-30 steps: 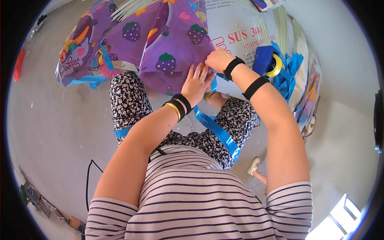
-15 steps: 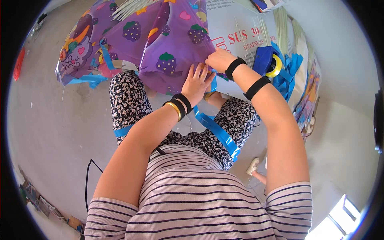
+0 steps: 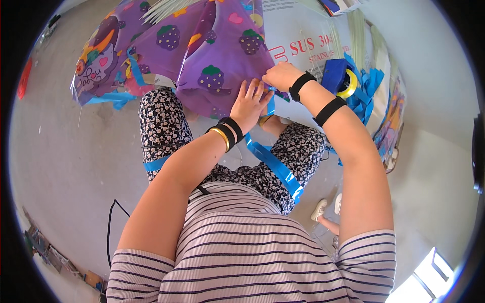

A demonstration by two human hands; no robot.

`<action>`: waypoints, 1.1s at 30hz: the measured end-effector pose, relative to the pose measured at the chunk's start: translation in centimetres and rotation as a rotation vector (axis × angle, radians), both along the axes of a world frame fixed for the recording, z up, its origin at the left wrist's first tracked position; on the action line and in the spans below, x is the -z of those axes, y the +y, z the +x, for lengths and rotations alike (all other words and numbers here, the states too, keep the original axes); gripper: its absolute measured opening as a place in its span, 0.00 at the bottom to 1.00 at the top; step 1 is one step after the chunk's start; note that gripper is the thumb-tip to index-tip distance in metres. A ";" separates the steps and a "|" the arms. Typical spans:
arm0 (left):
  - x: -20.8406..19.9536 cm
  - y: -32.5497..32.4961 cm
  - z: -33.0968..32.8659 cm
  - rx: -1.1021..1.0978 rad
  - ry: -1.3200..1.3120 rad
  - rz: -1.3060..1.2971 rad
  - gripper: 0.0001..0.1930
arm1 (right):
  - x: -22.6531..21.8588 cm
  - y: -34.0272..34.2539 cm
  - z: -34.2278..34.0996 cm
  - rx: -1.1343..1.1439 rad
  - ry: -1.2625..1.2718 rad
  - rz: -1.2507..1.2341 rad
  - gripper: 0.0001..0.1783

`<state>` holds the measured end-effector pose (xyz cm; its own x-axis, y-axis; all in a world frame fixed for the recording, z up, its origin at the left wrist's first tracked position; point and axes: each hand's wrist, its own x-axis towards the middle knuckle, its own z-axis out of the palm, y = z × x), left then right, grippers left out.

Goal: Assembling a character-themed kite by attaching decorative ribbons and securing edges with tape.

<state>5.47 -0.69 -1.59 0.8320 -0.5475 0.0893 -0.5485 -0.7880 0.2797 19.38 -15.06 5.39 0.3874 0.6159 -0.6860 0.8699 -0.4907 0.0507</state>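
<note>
A purple plastic sheet (image 3: 202, 60), printed with dark berries, stars and hearts, lies folded over the work surface before my knees. My left hand (image 3: 247, 105) presses on its near right edge, fingers stretched out and spread. Just beyond those fingertips, my right hand (image 3: 281, 76) is closed in a pinch at the sheet's right edge; whatever it grips is hidden by the fingers. Right below it shows a small bunched piece of blue strip (image 3: 271, 103), which hangs from the sheet's edge. A longer shiny blue strip (image 3: 277, 166) runs from near my left wrist across my right thigh.
A blue tape dispenser (image 3: 334, 76) with a yellow roll stands right of my right forearm, beside a heap of blue strips (image 3: 373, 91). Thin pale sticks (image 3: 169, 9) lie on the sheet's far side. A white printed board (image 3: 298, 30) is underneath. Another person's shoe (image 3: 319, 209) shows behind.
My right hand has shifted slightly to the right, and more of the bunched blue strip shows beneath it. My left hand has stayed in place.
</note>
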 end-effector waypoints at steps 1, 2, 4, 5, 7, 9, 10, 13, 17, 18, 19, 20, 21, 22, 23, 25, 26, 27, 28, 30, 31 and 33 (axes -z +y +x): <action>0.0 0.0 0.0 0.000 -0.010 -0.004 0.36 | 0.2 -0.1 0.0 0.006 -0.004 0.005 0.11; 0.1 -0.1 0.0 0.000 -0.010 -0.004 0.36 | 0.5 -0.2 0.0 0.006 -0.004 0.004 0.11; 0.2 0.0 0.0 -0.005 -0.031 0.013 0.35 | 0.7 0.1 0.0 -0.032 -0.023 0.009 0.11; 0.2 0.0 0.0 -0.006 -0.031 0.013 0.35 | 0.8 0.2 0.0 -0.034 -0.022 0.009 0.11; 0.2 -0.1 0.0 -0.005 -0.031 0.016 0.34 | 0.9 0.2 0.0 -0.035 -0.041 0.013 0.10; 0.2 -0.1 0.0 -0.007 -0.035 0.012 0.34 | 1.0 0.4 0.1 -0.033 -0.041 0.001 0.10; 0.3 0.0 -0.1 -0.010 -0.039 0.009 0.34 | 1.0 0.5 0.0 -0.031 -0.042 -0.010 0.10; 0.4 0.0 0.0 -0.009 -0.042 0.008 0.34 | 1.0 0.4 0.1 -0.053 -0.044 -0.015 0.10; 0.3 -0.1 0.0 -0.006 -0.039 0.008 0.34 | 1.0 -0.1 0.2 -0.076 -0.043 0.040 0.10; 0.3 -0.1 0.0 -0.007 -0.036 0.006 0.34 | 0.9 -0.2 0.1 -0.049 -0.046 0.057 0.09; 0.3 -0.1 0.0 -0.008 -0.033 0.004 0.34 | 0.7 -0.3 -0.1 -0.021 -0.049 0.074 0.09; 0.3 0.0 0.0 -0.009 -0.033 0.005 0.34 | 0.6 -0.4 -0.2 -0.022 -0.049 0.075 0.09; 0.2 -0.1 0.0 -0.007 -0.020 0.022 0.34 | 0.4 -0.8 -0.3 0.002 -0.037 0.133 0.08; 0.1 -0.1 0.0 -0.005 -0.006 0.039 0.34 | 0.2 -1.1 -0.4 0.026 -0.025 0.191 0.07; 0.0 -0.1 0.0 -0.004 -0.007 0.039 0.34 | 0.1 -1.6 -0.5 0.027 -0.026 0.191 0.07; 0.0 -0.2 0.0 0.001 -0.003 0.034 0.34 | 0.3 -2.8 -0.9 0.055 -0.045 0.378 0.06; 0.0 -0.2 0.0 0.003 -0.004 0.033 0.34 | 0.2 -3.6 -0.9 0.057 -0.047 0.377 0.06; 0.0 -0.2 -0.1 -0.002 -0.009 0.030 0.34 | -0.3 -4.0 -0.9 0.080 -0.104 0.452 0.06; 0.1 -0.1 -0.1 -0.006 -0.014 0.027 0.34 | -0.8 -4.3 -0.9 0.103 -0.160 0.526 0.06; 0.1 0.0 -0.2 -0.003 -0.011 0.032 0.34 | -1.6 -4.7 -0.8 0.144 -0.150 0.494 0.04; 0.1 0.1 -0.2 -0.001 -0.008 0.037 0.34 | -2.1 -4.9 -1.0 0.185 -0.059 0.464 0.03; 0.1 0.1 -0.1 -0.001 -0.014 0.035 0.34 | -2.2 -5.0 -1.2 0.223 0.055 0.463 0.01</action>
<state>5.37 -0.60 -1.69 0.8312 -0.5500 0.0815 -0.5516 -0.7974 0.2446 18.22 -20.08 7.62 0.5150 0.7662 -0.3844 0.7367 -0.6249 -0.2584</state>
